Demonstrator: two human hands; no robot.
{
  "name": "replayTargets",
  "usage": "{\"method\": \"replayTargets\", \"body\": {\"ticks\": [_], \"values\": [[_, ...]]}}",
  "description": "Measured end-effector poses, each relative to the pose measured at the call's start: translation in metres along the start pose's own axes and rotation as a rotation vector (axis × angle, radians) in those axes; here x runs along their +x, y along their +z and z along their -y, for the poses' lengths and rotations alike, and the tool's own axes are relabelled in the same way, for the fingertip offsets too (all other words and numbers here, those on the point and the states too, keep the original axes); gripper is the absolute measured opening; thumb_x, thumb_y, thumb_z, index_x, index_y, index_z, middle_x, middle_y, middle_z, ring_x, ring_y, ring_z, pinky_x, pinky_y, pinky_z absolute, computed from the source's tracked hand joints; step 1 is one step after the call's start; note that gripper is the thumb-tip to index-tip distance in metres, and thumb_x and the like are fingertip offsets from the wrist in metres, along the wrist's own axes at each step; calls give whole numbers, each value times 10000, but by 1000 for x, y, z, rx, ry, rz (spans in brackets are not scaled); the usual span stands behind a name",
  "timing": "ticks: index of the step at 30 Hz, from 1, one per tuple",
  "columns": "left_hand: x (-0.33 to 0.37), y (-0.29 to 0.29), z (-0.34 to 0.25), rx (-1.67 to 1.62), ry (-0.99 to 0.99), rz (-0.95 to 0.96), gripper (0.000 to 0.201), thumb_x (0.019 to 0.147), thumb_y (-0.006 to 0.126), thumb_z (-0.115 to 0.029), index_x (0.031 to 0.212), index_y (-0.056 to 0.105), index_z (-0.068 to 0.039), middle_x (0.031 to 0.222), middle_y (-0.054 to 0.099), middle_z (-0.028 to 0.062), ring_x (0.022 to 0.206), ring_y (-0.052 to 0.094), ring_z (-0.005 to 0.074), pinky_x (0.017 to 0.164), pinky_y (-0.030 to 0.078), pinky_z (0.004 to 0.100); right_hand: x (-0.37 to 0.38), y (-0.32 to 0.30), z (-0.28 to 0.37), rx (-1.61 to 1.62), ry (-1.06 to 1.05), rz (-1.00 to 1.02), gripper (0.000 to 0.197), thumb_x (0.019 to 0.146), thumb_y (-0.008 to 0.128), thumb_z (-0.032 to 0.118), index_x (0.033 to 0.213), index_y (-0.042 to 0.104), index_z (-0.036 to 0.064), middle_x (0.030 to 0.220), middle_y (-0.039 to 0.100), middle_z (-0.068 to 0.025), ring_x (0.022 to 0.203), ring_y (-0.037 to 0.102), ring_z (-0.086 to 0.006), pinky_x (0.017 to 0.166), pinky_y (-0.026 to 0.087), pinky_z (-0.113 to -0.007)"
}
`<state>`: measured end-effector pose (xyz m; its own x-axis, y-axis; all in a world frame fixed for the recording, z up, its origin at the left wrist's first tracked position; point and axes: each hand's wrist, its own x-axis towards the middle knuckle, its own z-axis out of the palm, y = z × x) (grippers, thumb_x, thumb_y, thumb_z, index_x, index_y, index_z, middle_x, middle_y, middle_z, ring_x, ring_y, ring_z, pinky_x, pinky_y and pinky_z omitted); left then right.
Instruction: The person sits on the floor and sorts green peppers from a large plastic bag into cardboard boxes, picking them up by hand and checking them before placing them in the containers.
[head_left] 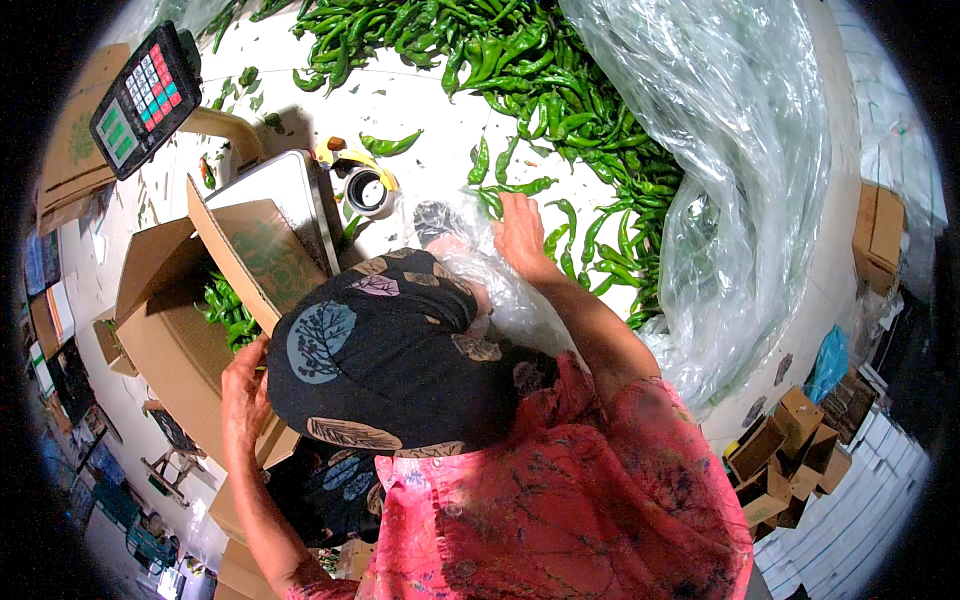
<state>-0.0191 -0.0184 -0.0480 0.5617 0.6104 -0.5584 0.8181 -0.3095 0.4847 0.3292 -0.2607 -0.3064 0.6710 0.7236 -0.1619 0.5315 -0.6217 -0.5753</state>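
Observation:
My right hand (520,235) reaches forward over the white floor, its fingers stretched toward a green chili pepper (491,203) lying by its fingertips. Loose green peppers (590,130) are heaped beyond it. My left hand (245,390) rests at the near edge of an open cardboard box (165,330). Its fingers are bent, with a speck of green beside them; what they hold, if anything, I cannot make out. Inside the box lie more green peppers (230,312), partly hidden by a raised flap. My leg in black leaf-print trousers (400,340) stands between my arms.
A scale with a flat plate (280,190) and a black keypad display (145,100) stands behind the box. Next to it sit a tape roll (370,190) and a single pepper (392,144). Clear plastic sheeting (720,200) covers the right side. Small cardboard boxes (790,455) lie lower right.

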Motion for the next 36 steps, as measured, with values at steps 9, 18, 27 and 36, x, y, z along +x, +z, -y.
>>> {"method": "replayTargets", "body": {"ticks": [9,18,27,36], "values": [[0,4,14,-142,-53,-14,323,859,598,20,1181,578,8,1025,659,198,901,662,333,794,525,401,20,4,-1,-194,107,77,547,705,624,-35,1222,503,97,1161,440,-213,1035,508,-416,875,458,-507],[3,2,-13,27,50,-26,263,826,593,61,1078,574,-15,923,625,208,814,632,389,703,498,443,8,-11,-54,-241,263,117,253,793,530,38,1035,459,17,978,570,-264,936,568,-444,827,426,-553],[0,0,-20,45,18,-1,287,803,600,64,1081,573,-2,953,630,216,868,627,409,745,496,447,-7,-47,-58,-508,121,-305,468,778,624,126,1198,461,-2,1086,549,-212,989,524,-386,885,412,-449],[3,3,-6,-36,-76,53,322,805,586,62,1122,576,2,973,635,222,905,625,415,778,499,448,23,4,33,328,464,463,388,894,625,189,1215,561,-20,1098,610,-239,1082,567,-384,983,435,-455]]}}
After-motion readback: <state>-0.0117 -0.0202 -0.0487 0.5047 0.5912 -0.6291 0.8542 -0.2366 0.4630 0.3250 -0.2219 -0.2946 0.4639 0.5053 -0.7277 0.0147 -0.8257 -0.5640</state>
